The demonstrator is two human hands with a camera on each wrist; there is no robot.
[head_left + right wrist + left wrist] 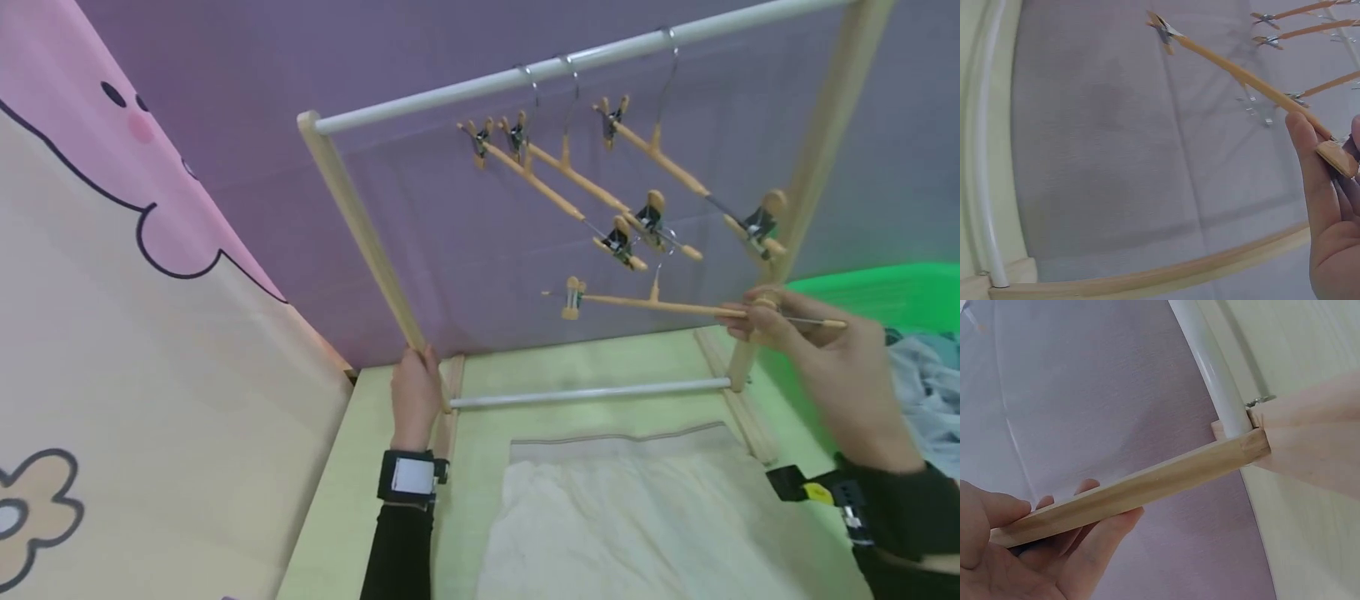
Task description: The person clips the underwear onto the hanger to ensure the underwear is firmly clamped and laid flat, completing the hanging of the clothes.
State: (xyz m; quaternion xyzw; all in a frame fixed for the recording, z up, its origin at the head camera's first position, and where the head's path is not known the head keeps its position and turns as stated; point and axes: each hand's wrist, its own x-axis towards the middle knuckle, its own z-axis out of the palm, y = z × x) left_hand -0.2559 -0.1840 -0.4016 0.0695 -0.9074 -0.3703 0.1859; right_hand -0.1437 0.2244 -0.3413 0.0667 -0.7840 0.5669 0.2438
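Observation:
My left hand (pixel 415 396) grips the left wooden post (pixel 1147 482) of a small clothes rack, low down near its foot. Fingers and thumb lie on both sides of the post in the left wrist view. At the right, my right hand (pixel 847 371) holds a wooden clip hanger (pixel 675 307) by its right end, at the clip (pixel 1337 157). The hanger is roughly level, its far clip (pixel 572 298) bare, and its hook is partly hidden in the head view. Above it, three similar hangers (pixel 660 158) hang from the white top bar (pixel 465 90).
A pale cloth garment with a waistband (pixel 600 508) lies on the light green table (pixel 341 500) before the rack. Behind the right post stands a green basket (pixel 885 287) holding grey cloth (pixel 930 392). A white lower bar (pixel 592 393) joins the posts; a printed panel (pixel 150 350) stands left.

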